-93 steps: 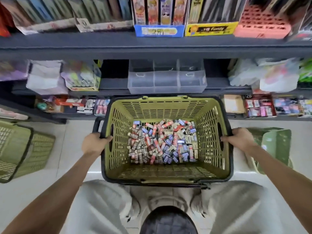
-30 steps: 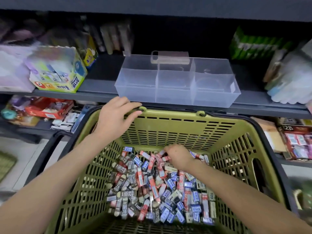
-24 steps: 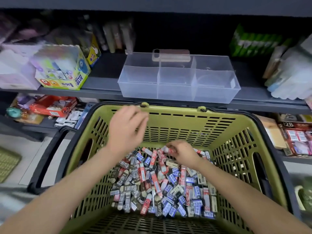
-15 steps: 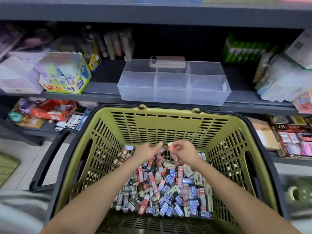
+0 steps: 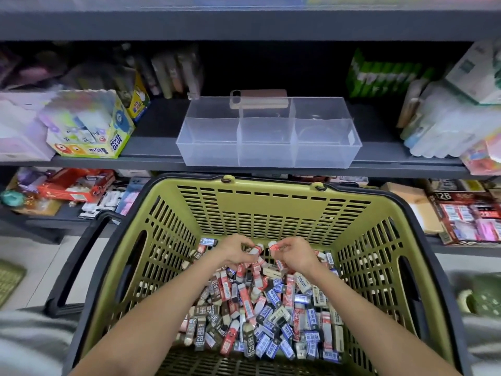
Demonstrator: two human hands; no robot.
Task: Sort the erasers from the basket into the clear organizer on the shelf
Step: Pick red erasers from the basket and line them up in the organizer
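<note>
Cut off at the bottom edge: near rim of the basket [image 5: 273,210]. Half-buried in left hand [image 5: 235,249] and right hand [image 5: 294,253]: a red eraser [image 5: 257,249] apiece. Blurred beyond reading: upper-left shelf packs [image 5: 32,69].

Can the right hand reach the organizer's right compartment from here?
Probably yes. The right hand, pinching a red eraser, is in the basket just below the shelf; the clear organizer sits at the shelf's front edge with its top open, and nothing stands between them.
</note>
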